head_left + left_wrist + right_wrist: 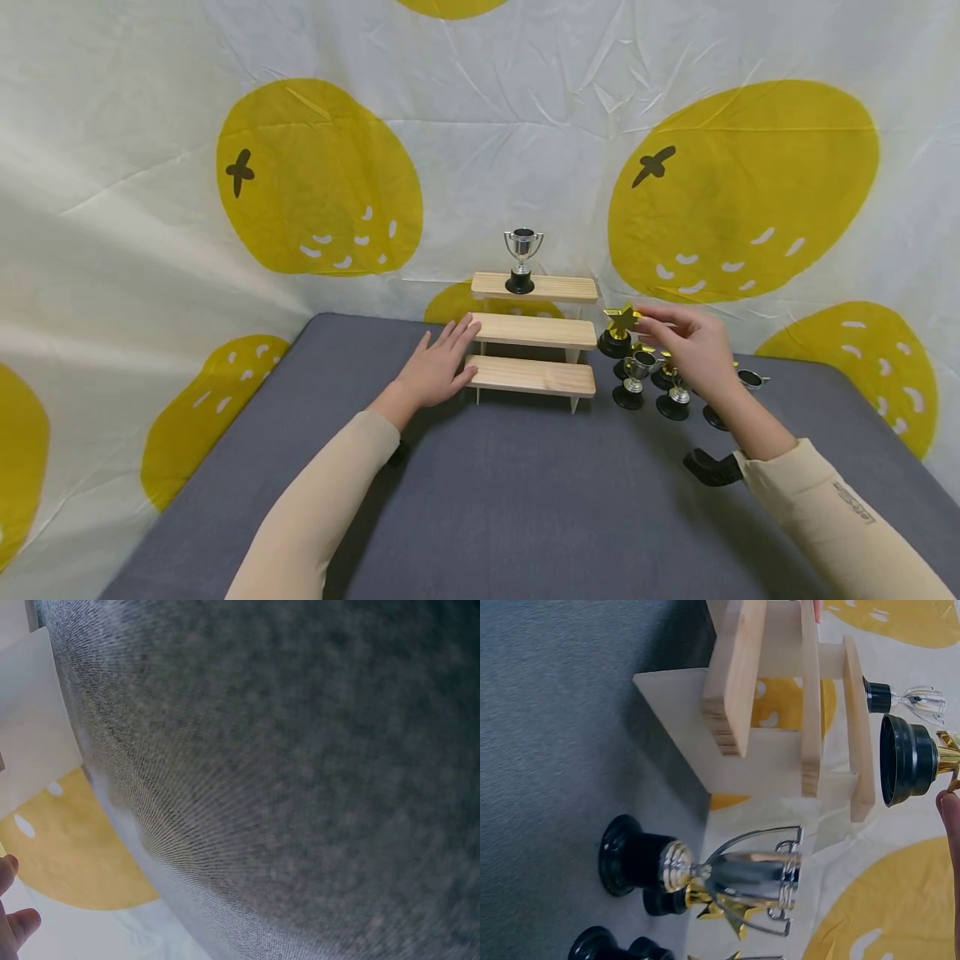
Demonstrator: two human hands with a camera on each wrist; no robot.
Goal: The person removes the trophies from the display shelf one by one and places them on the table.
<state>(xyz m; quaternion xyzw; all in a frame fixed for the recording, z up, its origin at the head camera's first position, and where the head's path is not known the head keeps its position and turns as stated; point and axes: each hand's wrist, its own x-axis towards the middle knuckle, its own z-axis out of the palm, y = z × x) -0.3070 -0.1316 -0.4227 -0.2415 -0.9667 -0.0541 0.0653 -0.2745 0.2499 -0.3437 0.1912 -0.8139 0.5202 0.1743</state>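
My right hand (693, 346) pinches a gold star trophy (622, 321) by its star, with the black base hanging below. In the right wrist view this star trophy (911, 761) is raised off the table, beside the upper steps. My left hand (438, 362) lies with straight fingers against the left end of a three-step wooden stand (532, 331), fingertips at the middle and lowest steps. A silver cup trophy (521, 260) stands upright on the top step. In the left wrist view, only two fingertips (24, 924) show at the edge.
Several silver cup trophies (632, 379) and gold star trophies stand grouped on the grey table (480, 500), right of the stand and partly under my right forearm. Behind hangs a white cloth (517, 150) with yellow fruit prints. A black strap piece (711, 468) shows by the right cuff.
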